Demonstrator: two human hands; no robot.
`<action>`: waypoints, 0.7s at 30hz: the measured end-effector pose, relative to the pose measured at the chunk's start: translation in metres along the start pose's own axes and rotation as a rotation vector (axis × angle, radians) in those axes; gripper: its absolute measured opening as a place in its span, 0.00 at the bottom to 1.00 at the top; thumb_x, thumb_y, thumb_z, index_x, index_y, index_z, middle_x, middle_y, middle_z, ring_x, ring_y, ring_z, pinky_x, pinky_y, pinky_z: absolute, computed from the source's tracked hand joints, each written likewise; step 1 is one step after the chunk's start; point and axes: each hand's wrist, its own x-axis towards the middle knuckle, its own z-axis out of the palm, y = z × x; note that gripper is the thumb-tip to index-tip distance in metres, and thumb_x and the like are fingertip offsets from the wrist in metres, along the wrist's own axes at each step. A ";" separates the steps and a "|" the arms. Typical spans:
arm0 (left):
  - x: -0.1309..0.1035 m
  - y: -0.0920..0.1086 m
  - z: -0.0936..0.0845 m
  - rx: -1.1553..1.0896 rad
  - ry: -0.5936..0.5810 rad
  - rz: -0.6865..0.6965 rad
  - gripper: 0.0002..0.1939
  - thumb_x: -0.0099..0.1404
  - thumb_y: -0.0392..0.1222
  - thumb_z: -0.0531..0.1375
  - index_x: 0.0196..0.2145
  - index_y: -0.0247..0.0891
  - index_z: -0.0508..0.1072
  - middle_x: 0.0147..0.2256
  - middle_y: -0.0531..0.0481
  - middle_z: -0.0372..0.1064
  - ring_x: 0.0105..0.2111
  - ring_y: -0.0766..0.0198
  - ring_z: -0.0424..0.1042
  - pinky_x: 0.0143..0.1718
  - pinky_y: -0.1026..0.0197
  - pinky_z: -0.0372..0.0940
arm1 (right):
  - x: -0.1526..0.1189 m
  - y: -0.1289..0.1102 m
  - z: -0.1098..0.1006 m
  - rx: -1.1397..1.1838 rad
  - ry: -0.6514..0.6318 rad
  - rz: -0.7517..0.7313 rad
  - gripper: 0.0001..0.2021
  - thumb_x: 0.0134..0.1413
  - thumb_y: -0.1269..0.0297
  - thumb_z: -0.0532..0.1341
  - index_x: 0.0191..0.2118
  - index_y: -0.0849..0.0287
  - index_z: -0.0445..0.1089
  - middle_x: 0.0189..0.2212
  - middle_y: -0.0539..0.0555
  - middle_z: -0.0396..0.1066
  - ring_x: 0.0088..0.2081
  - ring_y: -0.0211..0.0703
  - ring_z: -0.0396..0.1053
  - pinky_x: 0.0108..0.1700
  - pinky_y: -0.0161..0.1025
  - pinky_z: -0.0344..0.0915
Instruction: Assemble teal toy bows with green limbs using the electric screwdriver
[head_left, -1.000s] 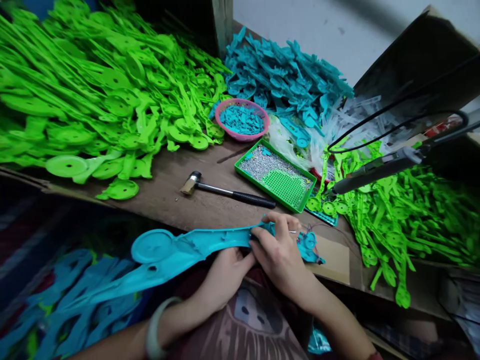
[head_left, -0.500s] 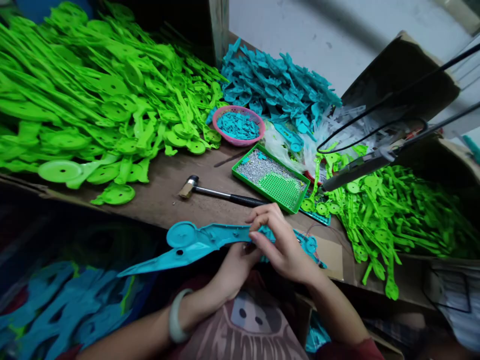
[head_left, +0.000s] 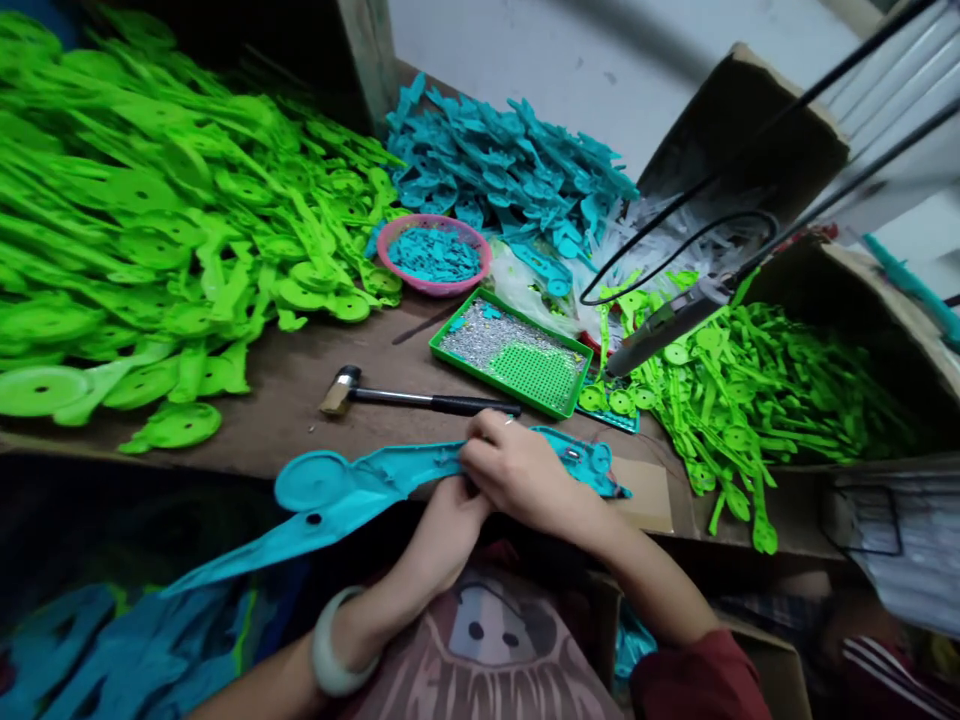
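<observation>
The right hand point(head_left: 521, 475) has closed in over the left hand point(head_left: 439, 540), hiding more of its thumb. Both grasp the long blue plastic shell point(head_left: 382, 474) at the workbench's point(head_left: 397, 425) front edge.

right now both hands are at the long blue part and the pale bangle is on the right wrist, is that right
Not quite: the head view shows the pale bangle on the left wrist. The left hand and right hand are both at the long blue part.
</observation>
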 end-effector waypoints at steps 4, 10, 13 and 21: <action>0.001 -0.004 0.000 -0.044 -0.066 -0.044 0.12 0.52 0.46 0.68 0.31 0.38 0.74 0.34 0.46 0.77 0.42 0.49 0.74 0.41 0.55 0.68 | -0.004 0.005 -0.004 0.121 -0.050 0.013 0.07 0.68 0.68 0.55 0.42 0.60 0.70 0.44 0.56 0.66 0.39 0.39 0.65 0.37 0.35 0.63; -0.003 -0.001 -0.004 -0.074 -0.029 -0.110 0.21 0.48 0.56 0.72 0.27 0.38 0.73 0.27 0.51 0.74 0.32 0.58 0.72 0.40 0.57 0.68 | -0.064 0.052 -0.023 0.239 0.350 0.252 0.09 0.65 0.66 0.60 0.49 0.59 0.70 0.46 0.58 0.67 0.49 0.45 0.66 0.52 0.45 0.66; -0.006 0.000 -0.012 -0.016 -0.004 -0.153 0.25 0.45 0.59 0.74 0.20 0.38 0.68 0.22 0.52 0.68 0.27 0.60 0.68 0.33 0.60 0.65 | -0.096 0.070 -0.028 0.090 0.105 0.275 0.10 0.64 0.69 0.60 0.50 0.60 0.69 0.48 0.60 0.68 0.50 0.49 0.65 0.53 0.49 0.65; -0.015 0.012 -0.015 0.016 -0.017 -0.206 0.25 0.42 0.60 0.75 0.20 0.40 0.70 0.24 0.50 0.72 0.32 0.57 0.71 0.37 0.58 0.69 | -0.108 0.071 -0.022 0.151 0.053 0.264 0.07 0.69 0.67 0.55 0.39 0.60 0.68 0.37 0.56 0.68 0.42 0.44 0.65 0.46 0.40 0.64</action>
